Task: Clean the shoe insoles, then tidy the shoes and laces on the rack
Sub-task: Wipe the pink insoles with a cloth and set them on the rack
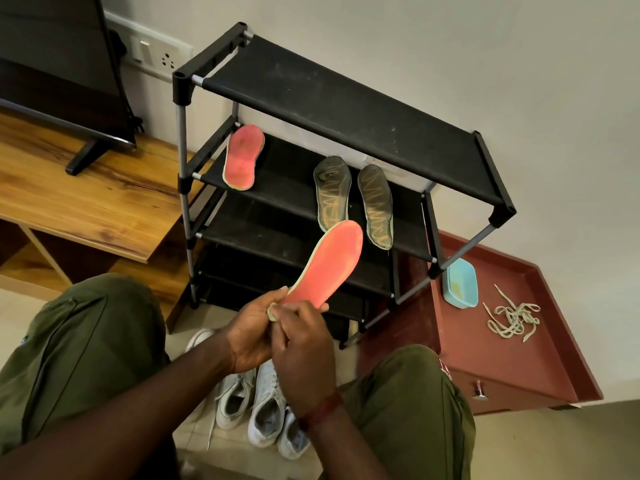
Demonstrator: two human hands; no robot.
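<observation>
From the head camera: both hands together, low in the middle, in front of the rack (346, 109). Left hand (251, 336) gripping the heel end of the held insole (329, 261), red face up, toe slanting up and right toward the rack's lower shelves. Right hand (304, 355) pressed against the left, fingers curled at the same heel, pinching there at a small greenish bit (272, 311). Cloth or the insole's own edge: cannot tell. Red thread band (320, 410) round the right wrist.

On the rack's second shelf, at its left end, the other red insole (242, 157), leaning with toe up. Toward the same shelf's right end, two dark insoles (332, 192) just beside each other, heels over the front edge. Top shelf dusty.

Below the hands, on the tiled floor between two olive-trousered knees, white shoes (266, 407) packed close, unlaced.

Right of the rack, a red-brown cabinet (502, 358). At its top's back left corner, touching the rack's leg, a blue tub (460, 284). Near the tub, toward the wall edge, pale laces (512, 318) in a loose tangle.

Left of the rack, a wooden table (86, 195) carrying a television (59, 71), with a wall socket (162, 53) behind.
</observation>
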